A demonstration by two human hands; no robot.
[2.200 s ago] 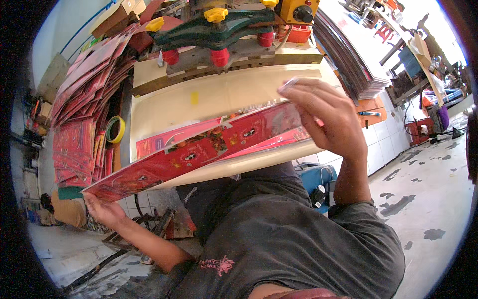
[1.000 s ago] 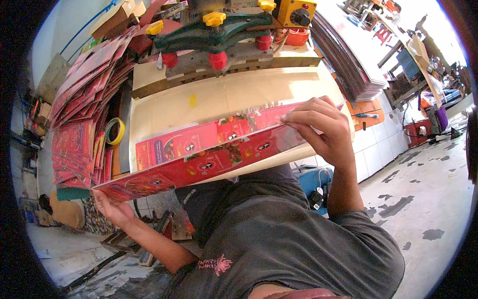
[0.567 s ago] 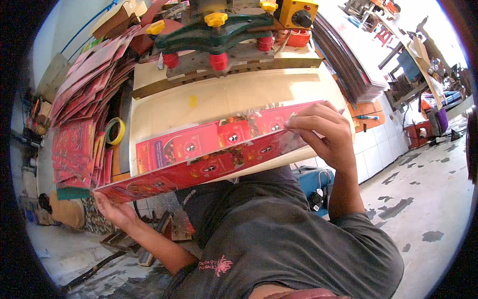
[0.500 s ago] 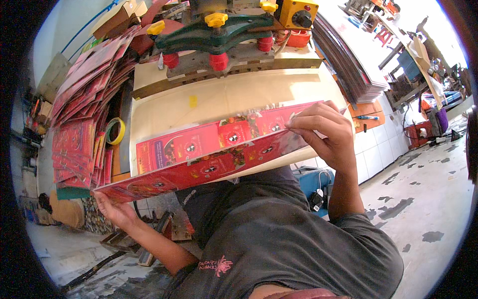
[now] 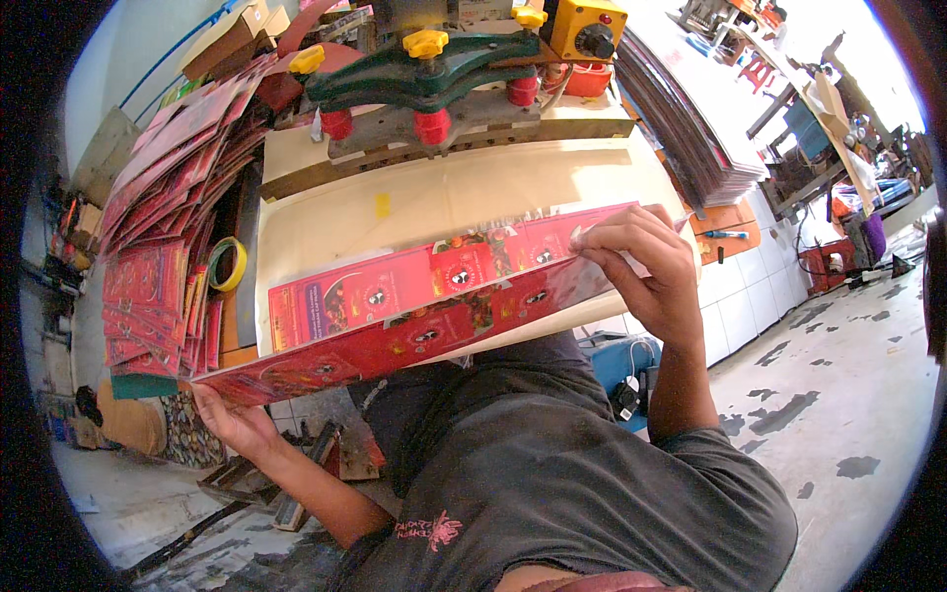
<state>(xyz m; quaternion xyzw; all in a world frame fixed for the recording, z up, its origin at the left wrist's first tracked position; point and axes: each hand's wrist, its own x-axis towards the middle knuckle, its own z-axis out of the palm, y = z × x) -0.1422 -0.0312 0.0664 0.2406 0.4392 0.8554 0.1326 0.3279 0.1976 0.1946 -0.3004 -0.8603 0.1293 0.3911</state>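
Smooth cream surface point(image 5: 533, 183); fingers point(image 5: 619, 237) pinch glossy red sheet point(image 5: 424, 324).

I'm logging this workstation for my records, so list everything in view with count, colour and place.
Held sheet: one, red, printed, tilted across the middle
Lying sheet: one visible, red, printed, behind the held sheet
Bed: one, cream, centre
Loose sheets: many, mostly red, left
Tape roll: one, yellow, left of bed
Bar: one, dark green, top centre
Knobs: three, yellow, on bar
Cylinders: three, red, under bar
Control box: one, yellow, right of bar
Sheet stack: one, dark-edged, upper right
Pen-like tool: one, blue, right
Background clutter: uncounted, mixed, far right
Shirt: one, dark, bottom
Left hand: one, bare, at held sheet's left corner
Right hand: one, bare, gripping its upper edge, right end
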